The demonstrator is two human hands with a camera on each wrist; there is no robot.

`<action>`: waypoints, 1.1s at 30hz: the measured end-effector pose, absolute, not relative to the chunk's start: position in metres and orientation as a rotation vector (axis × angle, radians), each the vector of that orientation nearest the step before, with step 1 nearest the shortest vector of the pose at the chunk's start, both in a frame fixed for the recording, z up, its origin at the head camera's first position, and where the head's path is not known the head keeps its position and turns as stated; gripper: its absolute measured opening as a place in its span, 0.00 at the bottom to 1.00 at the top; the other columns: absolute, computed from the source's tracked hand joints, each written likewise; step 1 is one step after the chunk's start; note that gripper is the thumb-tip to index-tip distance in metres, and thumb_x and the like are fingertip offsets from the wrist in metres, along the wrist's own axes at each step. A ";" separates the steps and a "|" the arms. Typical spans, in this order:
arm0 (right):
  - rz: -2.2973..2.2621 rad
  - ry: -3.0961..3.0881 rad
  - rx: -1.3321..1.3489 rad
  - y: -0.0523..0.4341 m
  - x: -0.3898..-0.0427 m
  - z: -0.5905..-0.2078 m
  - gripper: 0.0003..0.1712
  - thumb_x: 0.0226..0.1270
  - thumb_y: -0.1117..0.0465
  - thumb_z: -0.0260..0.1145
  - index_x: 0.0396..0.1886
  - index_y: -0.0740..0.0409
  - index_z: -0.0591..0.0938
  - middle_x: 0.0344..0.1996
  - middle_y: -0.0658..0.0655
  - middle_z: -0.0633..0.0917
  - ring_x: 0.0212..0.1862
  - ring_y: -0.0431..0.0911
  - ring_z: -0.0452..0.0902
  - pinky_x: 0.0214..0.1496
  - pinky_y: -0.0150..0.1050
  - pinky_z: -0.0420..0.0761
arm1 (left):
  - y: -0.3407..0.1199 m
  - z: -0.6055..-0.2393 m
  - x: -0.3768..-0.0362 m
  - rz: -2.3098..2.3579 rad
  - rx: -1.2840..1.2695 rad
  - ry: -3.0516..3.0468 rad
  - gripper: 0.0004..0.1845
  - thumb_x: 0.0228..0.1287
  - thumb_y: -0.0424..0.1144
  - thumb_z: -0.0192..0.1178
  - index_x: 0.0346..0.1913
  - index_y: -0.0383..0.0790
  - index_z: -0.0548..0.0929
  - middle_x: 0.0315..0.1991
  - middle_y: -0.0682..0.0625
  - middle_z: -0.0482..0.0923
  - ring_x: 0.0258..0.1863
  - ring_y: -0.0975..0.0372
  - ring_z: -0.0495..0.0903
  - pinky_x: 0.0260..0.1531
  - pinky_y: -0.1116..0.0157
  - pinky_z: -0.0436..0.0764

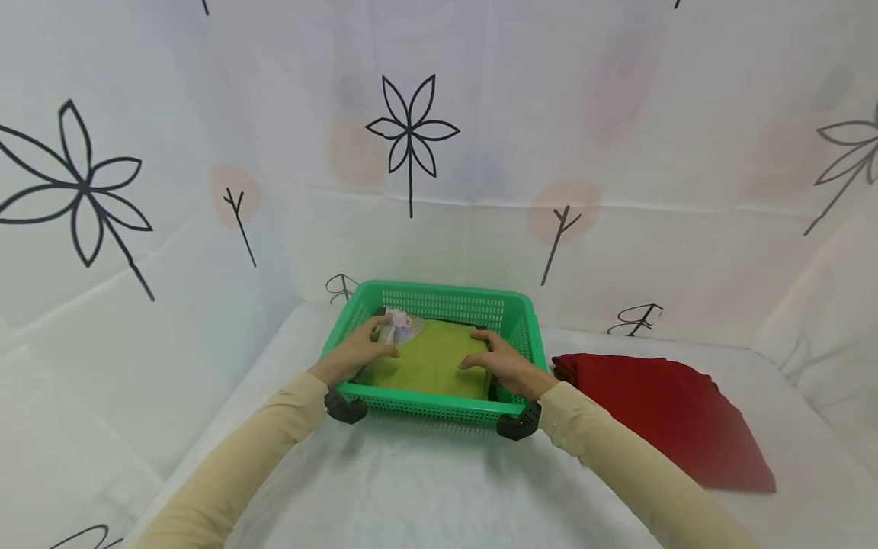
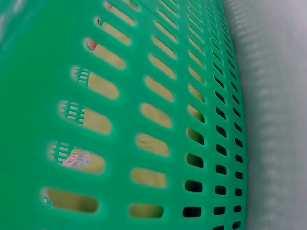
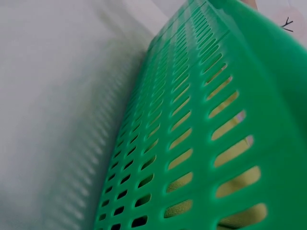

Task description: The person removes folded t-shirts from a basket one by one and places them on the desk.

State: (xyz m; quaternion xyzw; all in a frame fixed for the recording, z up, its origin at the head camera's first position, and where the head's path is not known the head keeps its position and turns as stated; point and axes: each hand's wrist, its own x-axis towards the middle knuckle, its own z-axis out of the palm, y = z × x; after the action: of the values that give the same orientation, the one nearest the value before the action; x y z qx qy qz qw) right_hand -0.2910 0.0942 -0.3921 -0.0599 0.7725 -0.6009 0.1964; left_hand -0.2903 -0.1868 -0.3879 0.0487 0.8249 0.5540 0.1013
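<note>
My left hand [image 1: 360, 352] lies flat inside the green basket [image 1: 439, 293], fingers spread and relaxed on the left part of the folded green cloth [image 1: 432, 362]; it pinches nothing that I can make out. Just beyond its fingertips, in the far left corner of the basket, sits a small pink and white item [image 1: 400, 322]; I cannot tell what it is, nor whether my fingers touch it. My right hand [image 1: 504, 367] rests likewise on the right part of the cloth, fingers straight, pressing and not gripping. The basket stands on the white-covered desk [image 1: 425, 488], near its back edge; a folded red cloth [image 1: 661, 408] lies on the desk to the right, close beside the basket but apart from it.

Risks, as I judge them: both hands press flat, so any sideways drag could rumple the fold or push the cloth against the basket wall; the left fingers are close enough to the small item to knock or bury it; the basket is light-looking plastic and could slide on the smooth cover if I lean forward.

Views compared: the head camera alone shows both hands, the small item and the red cloth; the left wrist camera shows only the slotted wall of the basket [image 2: 158, 110] from outside, with green cloth behind the slots; the right wrist camera shows the same wall [image 3: 201, 120] slanting away, desk cover to its left; neither shows a finger clearly.
</note>
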 end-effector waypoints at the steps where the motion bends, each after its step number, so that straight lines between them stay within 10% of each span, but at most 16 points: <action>1: -1.688 2.163 -0.164 0.095 -0.291 -0.392 0.46 0.58 0.65 0.69 0.74 0.58 0.57 0.74 0.69 0.43 0.73 0.66 0.38 0.63 0.71 0.49 | -0.187 -0.388 -0.290 1.647 0.146 2.428 0.44 0.57 0.31 0.64 0.75 0.38 0.53 0.70 0.26 0.50 0.67 0.38 0.56 0.61 0.41 0.61; 17: -1.831 2.064 -0.074 0.096 -0.291 -0.390 0.36 0.62 0.67 0.65 0.70 0.60 0.65 0.70 0.65 0.57 0.70 0.61 0.52 0.65 0.64 0.57 | -0.185 -0.390 -0.288 1.670 0.116 2.349 0.46 0.57 0.29 0.64 0.76 0.37 0.50 0.75 0.34 0.37 0.72 0.40 0.43 0.65 0.41 0.51; 33: -1.723 2.070 -0.228 0.095 -0.293 -0.394 0.46 0.58 0.70 0.68 0.74 0.53 0.59 0.73 0.64 0.47 0.71 0.60 0.45 0.67 0.65 0.47 | -0.183 -0.390 -0.290 1.659 0.142 2.280 0.47 0.59 0.29 0.63 0.77 0.44 0.48 0.76 0.39 0.30 0.73 0.43 0.32 0.64 0.38 0.41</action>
State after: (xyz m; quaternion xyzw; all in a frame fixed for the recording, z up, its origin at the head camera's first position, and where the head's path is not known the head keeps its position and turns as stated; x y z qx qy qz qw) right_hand -0.2930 0.0953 -0.3943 -0.0822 0.7476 -0.6221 0.2176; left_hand -0.2905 -0.1834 -0.3901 0.0495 0.7975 0.5801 0.1584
